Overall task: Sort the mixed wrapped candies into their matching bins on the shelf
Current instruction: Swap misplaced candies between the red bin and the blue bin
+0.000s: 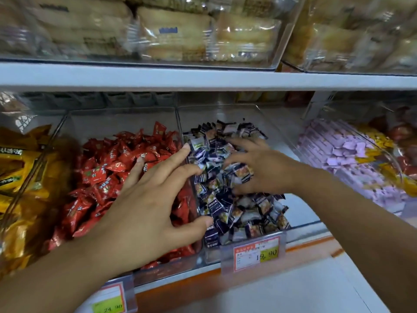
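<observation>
My left hand (155, 195) hovers, fingers spread apart, over the red candies (101, 177), while my right hand (264, 168) curls its fingers round dark candies (248, 213) heaped in the middle bin (225, 107).

Lower shelf (302, 211), white w/ orange front edge, carries clear bins (225, 114) side by side, L to R: yellow packs (20, 168), red candies (108, 168), dark-blue candies (248, 213), lilac candies (352, 154). 2 price tags (256, 253) clip to the edge. Upper shelf (203, 79) holds bins of pastry packs (176, 35).
</observation>
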